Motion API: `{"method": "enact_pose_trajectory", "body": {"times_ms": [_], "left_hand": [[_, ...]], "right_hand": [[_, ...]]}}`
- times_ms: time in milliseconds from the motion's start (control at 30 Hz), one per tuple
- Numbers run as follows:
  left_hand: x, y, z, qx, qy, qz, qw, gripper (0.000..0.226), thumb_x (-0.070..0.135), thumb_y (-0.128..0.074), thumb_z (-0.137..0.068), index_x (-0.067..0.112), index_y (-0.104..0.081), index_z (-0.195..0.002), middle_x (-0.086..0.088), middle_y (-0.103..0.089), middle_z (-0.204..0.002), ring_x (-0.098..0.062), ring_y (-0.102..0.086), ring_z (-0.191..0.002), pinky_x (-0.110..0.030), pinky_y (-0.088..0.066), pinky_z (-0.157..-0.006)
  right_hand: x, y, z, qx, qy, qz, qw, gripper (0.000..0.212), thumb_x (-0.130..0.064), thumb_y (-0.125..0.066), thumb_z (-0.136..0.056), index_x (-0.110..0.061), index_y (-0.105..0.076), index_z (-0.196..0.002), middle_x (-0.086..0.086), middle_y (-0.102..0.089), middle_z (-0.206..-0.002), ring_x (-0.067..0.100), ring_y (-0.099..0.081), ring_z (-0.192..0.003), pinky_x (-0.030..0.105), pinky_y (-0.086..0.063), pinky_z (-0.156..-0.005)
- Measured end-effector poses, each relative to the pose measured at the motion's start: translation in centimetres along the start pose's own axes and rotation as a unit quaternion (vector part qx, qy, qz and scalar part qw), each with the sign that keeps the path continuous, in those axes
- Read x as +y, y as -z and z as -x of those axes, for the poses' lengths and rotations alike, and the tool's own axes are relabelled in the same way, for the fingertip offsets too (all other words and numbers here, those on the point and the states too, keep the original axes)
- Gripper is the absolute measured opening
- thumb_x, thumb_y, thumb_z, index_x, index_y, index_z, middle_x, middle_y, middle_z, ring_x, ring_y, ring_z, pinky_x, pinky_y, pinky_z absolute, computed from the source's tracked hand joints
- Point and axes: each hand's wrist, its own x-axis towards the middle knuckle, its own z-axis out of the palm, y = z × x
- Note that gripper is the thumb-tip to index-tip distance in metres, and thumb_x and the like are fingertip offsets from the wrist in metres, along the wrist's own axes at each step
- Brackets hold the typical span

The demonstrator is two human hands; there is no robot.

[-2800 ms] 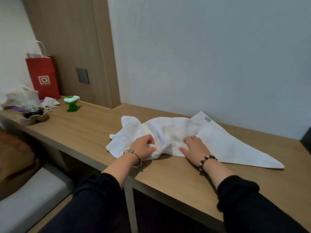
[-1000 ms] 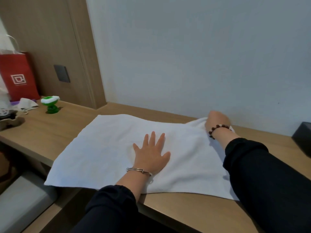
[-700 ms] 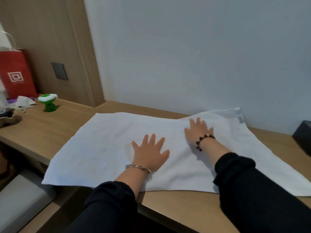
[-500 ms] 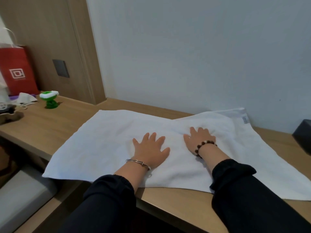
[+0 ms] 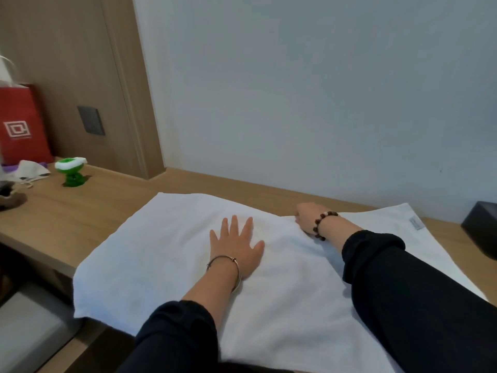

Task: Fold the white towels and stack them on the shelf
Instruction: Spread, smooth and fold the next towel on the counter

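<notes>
A white towel (image 5: 150,254) lies spread flat on the wooden shelf top (image 5: 80,205), its near left corner hanging over the front edge. My left hand (image 5: 236,246) lies flat on the towel's middle, fingers straight and spread. My right hand (image 5: 306,216) is at the towel's far edge with its fingers curled down onto the cloth; the fingertips are hidden, and it seems to pinch the edge. A small label shows at the towel's far right corner.
At the far left stand a red paper bag (image 5: 20,127), a green and white gadget (image 5: 71,172) and some crumpled white items (image 5: 31,170). A dark box (image 5: 481,227) sits at the right edge. The wall runs close behind the towel.
My right hand moved from lying flat beside my left hand to the towel's far edge and curled its fingers there. My left hand stayed flat in the middle.
</notes>
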Motion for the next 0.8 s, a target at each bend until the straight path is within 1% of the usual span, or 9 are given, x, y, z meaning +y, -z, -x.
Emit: {"method": "enact_pose_trajectory", "body": {"times_ms": [133,200,300,367,467,567,633,733,800], "left_hand": [[0.1,-0.1,-0.2,-0.011,0.003,-0.014,1.000,0.067,0.060,-0.016,-0.092,0.036,0.009,-0.149,-0.001,0.012,-0.159,-0.025,0.012,-0.146,-0.053,0.002,-0.115],[0.1,-0.1,-0.2,-0.015,0.003,-0.011,1.000,0.067,0.060,-0.017,-0.091,0.037,0.008,-0.149,-0.001,0.011,-0.159,-0.025,0.012,-0.146,-0.053,0.002,-0.115],[0.1,-0.1,-0.4,-0.014,0.011,-0.010,1.000,0.068,0.061,-0.018,-0.090,0.036,0.004,-0.150,-0.001,0.010,-0.159,-0.023,0.013,-0.146,-0.053,0.002,-0.115],[0.2,-0.2,-0.6,-0.017,0.016,-0.019,1.000,0.067,0.061,-0.016,-0.090,0.036,-0.001,-0.150,-0.001,0.009,-0.160,-0.023,0.012,-0.146,-0.054,0.002,-0.115],[0.3,-0.3,-0.8,-0.020,0.022,-0.030,0.999,0.067,0.062,-0.015,-0.089,0.036,-0.003,-0.150,-0.001,0.007,-0.160,-0.024,0.011,-0.146,-0.055,0.001,-0.114],[0.1,-0.3,-1.1,-0.019,0.024,-0.026,0.999,0.068,0.063,-0.017,-0.089,0.036,-0.006,-0.150,0.000,0.003,-0.160,-0.024,0.007,-0.146,-0.055,0.001,-0.113],[0.1,-0.1,-1.3,-0.002,0.023,-0.009,1.000,0.064,0.061,-0.021,-0.089,0.034,-0.019,-0.147,0.000,-0.009,-0.159,-0.024,-0.002,-0.145,-0.054,-0.006,-0.113],[-0.1,0.4,-1.7,0.054,0.025,-0.012,0.998,0.049,0.053,-0.028,-0.090,0.028,-0.039,-0.131,-0.003,-0.036,-0.142,-0.023,-0.029,-0.130,-0.045,-0.027,-0.100],[-0.8,1.2,-2.7,0.112,0.039,-0.027,0.993,0.039,0.044,-0.032,-0.094,0.026,-0.042,-0.127,-0.004,-0.043,-0.129,-0.024,-0.036,-0.119,-0.040,-0.032,-0.090]], "right_hand": [[0.5,0.7,-2.2,0.009,-0.016,-0.031,0.999,0.016,-0.014,-0.051,-0.088,-0.006,-0.065,-0.090,0.011,-0.067,-0.091,0.027,-0.063,-0.079,0.035,-0.055,-0.071],[1.5,0.9,-2.7,0.095,-0.086,-0.041,0.991,0.013,-0.009,-0.051,-0.090,-0.006,-0.063,-0.093,0.012,-0.067,-0.093,0.028,-0.062,-0.080,0.030,-0.047,-0.066],[2.3,1.1,-3.4,0.216,-0.214,-0.156,0.940,0.023,-0.001,-0.041,-0.094,-0.004,-0.052,-0.115,0.017,-0.064,-0.106,0.035,-0.061,-0.096,0.036,-0.042,-0.070],[0.8,1.2,-3.4,0.230,-0.197,-0.207,0.930,0.032,-0.004,-0.038,-0.094,-0.005,-0.039,-0.126,0.019,-0.059,-0.115,0.036,-0.058,-0.104,0.041,-0.046,-0.078],[-2.3,-0.7,-1.7,0.146,-0.089,-0.149,0.974,0.041,-0.025,-0.037,-0.096,-0.014,-0.035,-0.136,0.013,-0.041,-0.139,0.033,-0.043,-0.125,0.048,-0.040,-0.098],[-3.7,-4.2,0.7,-0.013,-0.030,-0.067,0.997,0.057,-0.048,-0.021,-0.098,-0.028,-0.011,-0.151,0.002,-0.002,-0.160,0.025,-0.005,-0.146,0.056,-0.009,-0.114],[-3.5,-5.0,1.2,-0.027,-0.037,-0.080,0.996,0.060,-0.053,-0.012,-0.097,-0.030,-0.002,-0.152,-0.001,0.009,-0.161,0.022,0.007,-0.147,0.054,0.002,-0.116],[-4.0,-4.2,1.0,-0.043,-0.058,-0.061,0.996,0.062,-0.052,-0.014,-0.095,-0.029,-0.004,-0.152,0.000,0.006,-0.161,0.023,0.005,-0.147,0.058,-0.001,-0.114],[-5.0,-2.7,0.0,-0.053,-0.088,-0.064,0.993,0.063,-0.049,-0.023,-0.092,-0.025,-0.014,-0.150,0.004,-0.011,-0.159,0.028,-0.009,-0.145,0.060,-0.008,-0.112]]}}
